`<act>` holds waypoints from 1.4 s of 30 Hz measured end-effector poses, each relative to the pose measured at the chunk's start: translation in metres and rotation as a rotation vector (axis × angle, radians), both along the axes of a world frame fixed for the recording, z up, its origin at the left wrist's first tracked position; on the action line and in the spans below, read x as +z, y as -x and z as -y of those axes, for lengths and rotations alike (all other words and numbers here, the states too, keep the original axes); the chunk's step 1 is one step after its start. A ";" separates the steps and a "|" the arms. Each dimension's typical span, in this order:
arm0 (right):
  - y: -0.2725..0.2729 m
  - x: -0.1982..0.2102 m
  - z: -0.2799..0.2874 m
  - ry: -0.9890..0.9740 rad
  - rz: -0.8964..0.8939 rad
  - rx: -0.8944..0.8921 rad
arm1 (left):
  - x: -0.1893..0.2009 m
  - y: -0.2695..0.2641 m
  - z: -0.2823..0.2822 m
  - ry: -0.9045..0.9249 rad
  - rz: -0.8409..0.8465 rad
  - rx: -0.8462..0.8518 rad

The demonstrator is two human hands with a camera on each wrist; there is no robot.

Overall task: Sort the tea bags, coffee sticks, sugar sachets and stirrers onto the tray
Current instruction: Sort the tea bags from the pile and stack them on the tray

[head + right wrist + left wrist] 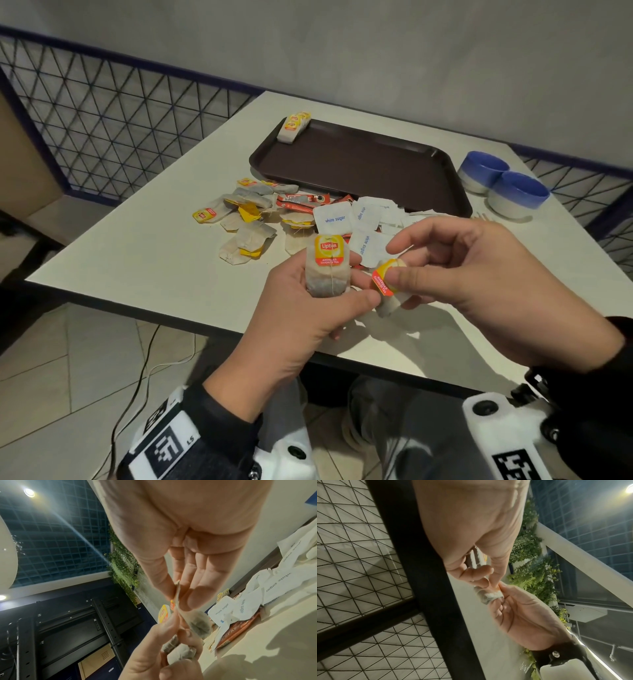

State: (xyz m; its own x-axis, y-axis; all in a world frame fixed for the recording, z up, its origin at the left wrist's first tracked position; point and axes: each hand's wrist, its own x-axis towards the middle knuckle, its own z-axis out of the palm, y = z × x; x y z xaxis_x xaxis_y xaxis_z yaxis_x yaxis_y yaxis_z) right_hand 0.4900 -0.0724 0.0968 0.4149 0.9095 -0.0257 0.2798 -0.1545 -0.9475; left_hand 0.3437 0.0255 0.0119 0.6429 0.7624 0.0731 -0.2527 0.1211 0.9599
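Lipton tea bags (327, 270) upright and tilted above loose pile (260, 219); dark tray (363, 168) behind.

A white table (144, 260) with a brown tray (363, 164) at twelve o'clock. Most of the tray floor is bare and open to a hand from above; only its far left corner, at eleven o'clock, is taken by a row of tea bags (294, 126). Between the tray's near rim and the table's front edge lies a loose heap blocking a low path: tea bags (246, 236) at ten o'clock, coffee sticks (301, 200) and sugar sachets (334, 219) toward twelve. Two blue bowls (503, 185) stand just beside the tray's right end, at two o'clock. The table's near left area, at nine o'clock, is bare. A wire mesh railing (102, 120) closes off the left side.
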 end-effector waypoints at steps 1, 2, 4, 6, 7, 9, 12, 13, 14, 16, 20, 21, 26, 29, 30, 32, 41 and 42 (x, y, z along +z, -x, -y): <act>0.000 0.000 0.000 -0.001 -0.005 0.000 | 0.000 0.000 0.001 -0.015 -0.014 -0.005; 0.000 0.001 0.000 0.001 -0.008 0.002 | -0.001 -0.001 0.001 -0.029 -0.029 -0.007; 0.000 0.003 0.000 0.008 -0.006 0.013 | -0.001 -0.002 0.001 -0.037 -0.044 -0.010; 0.000 0.004 0.000 0.007 0.007 0.014 | 0.000 -0.002 0.001 -0.031 -0.040 -0.009; 0.000 0.004 0.000 0.005 0.024 0.012 | 0.000 -0.002 0.001 -0.026 -0.037 -0.009; 0.000 0.003 0.000 0.008 0.083 0.008 | 0.001 -0.001 0.001 -0.012 -0.026 -0.018; 0.001 0.004 0.000 0.018 0.143 0.010 | 0.001 -0.001 0.001 0.000 -0.009 -0.024; 0.000 0.004 0.001 0.020 0.129 0.016 | 0.001 -0.001 0.001 -0.003 -0.003 -0.019; 0.000 0.005 0.001 0.022 0.102 0.023 | 0.000 -0.002 0.001 -0.007 0.003 -0.012; 0.000 0.006 0.001 0.022 0.028 0.029 | 0.001 -0.002 0.002 -0.012 0.001 -0.009; 0.001 0.002 0.001 0.030 -0.170 0.029 | 0.004 0.000 0.003 -0.030 -0.021 -0.048; 0.001 0.000 0.002 0.036 -0.213 0.028 | 0.005 0.000 0.003 -0.031 -0.017 -0.054; 0.000 -0.003 0.004 0.065 -0.305 0.041 | 0.003 0.003 0.002 -0.051 -0.023 -0.090; -0.001 -0.003 0.005 0.077 -0.266 0.043 | 0.002 0.003 0.000 -0.060 -0.029 -0.101; 0.000 -0.003 0.005 0.076 -0.231 0.039 | 0.002 0.003 -0.001 -0.057 -0.028 -0.101; 0.000 -0.004 0.005 0.059 -0.130 0.017 | 0.002 0.003 -0.001 -0.039 -0.011 -0.110; -0.001 -0.004 0.006 -0.001 0.151 0.001 | 0.003 0.002 0.000 -0.026 -0.015 -0.097; -0.001 -0.004 0.006 -0.006 0.170 0.005 | 0.003 0.002 0.000 -0.023 -0.017 -0.096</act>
State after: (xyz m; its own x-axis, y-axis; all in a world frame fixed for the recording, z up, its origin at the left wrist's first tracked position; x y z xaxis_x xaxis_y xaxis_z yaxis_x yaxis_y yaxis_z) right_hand 0.4914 -0.0786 0.0928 0.4081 0.9116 0.0499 0.4373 -0.1473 -0.8872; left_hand 0.3416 0.0254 0.0152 0.7143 0.6955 0.0780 -0.2246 0.1222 0.9668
